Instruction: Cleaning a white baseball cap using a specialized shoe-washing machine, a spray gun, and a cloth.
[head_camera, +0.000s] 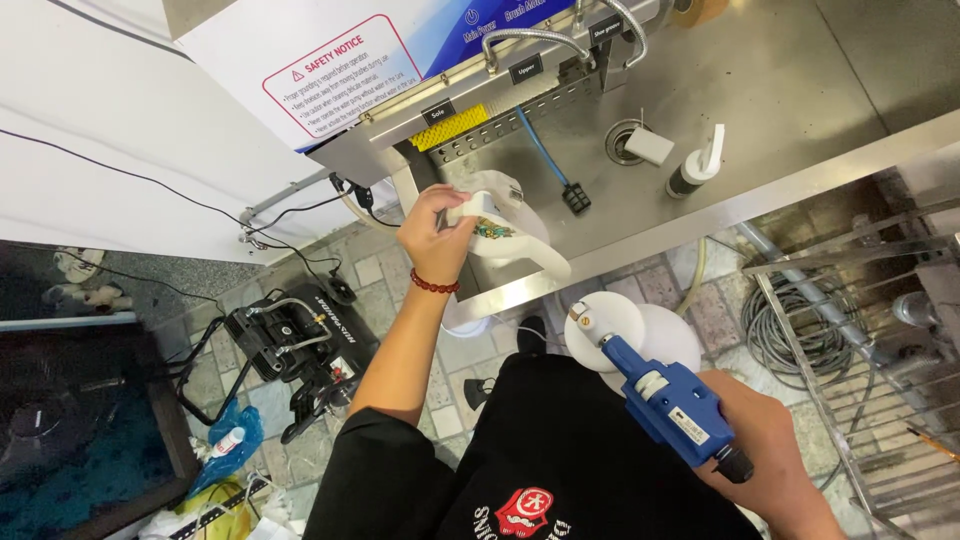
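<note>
Left hand (432, 232) grips white shoe (503, 235) sole-up over steel sink (760, 90) front edge, prob. for cleaning access, w/ right hand (765, 450) closed round blue brush tool (655, 390).

A steel sink basin (780, 90) held a white pump bottle (695, 165), a white block (650, 146) by its drain, and a black-tipped blue hose (548, 155).

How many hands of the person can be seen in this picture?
2. The left hand holds a white shoe over the steel sink. The right hand holds a blue brush tool lower down.
</note>
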